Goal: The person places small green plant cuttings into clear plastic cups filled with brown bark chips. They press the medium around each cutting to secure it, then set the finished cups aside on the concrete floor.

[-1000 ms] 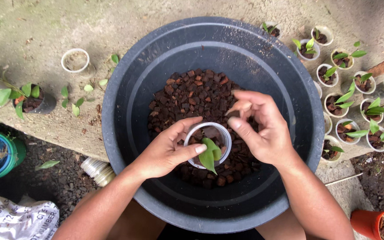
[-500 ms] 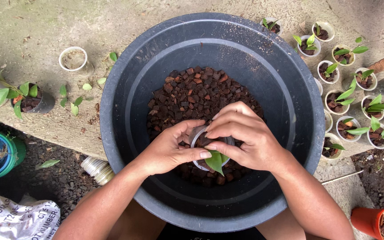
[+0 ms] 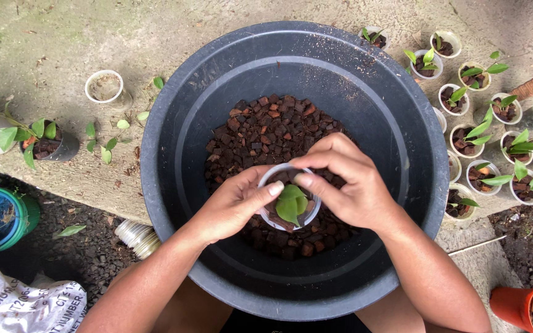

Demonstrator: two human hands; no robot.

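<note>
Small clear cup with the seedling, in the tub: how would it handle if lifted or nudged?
The small clear cup looks thin-walled, so it probably flexes under a squeeze; left hand and right hand both steady it. Partly filled with bark chips, it is likely light. Resting on loose chips, it may tip easily, and the green seedling looks fragile.

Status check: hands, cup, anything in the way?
Left hand and right hand both grip small clear plastic cup. Green-leaved seedling inside, over reddish-brown chips in black tub. Nothing obstructing.
</note>
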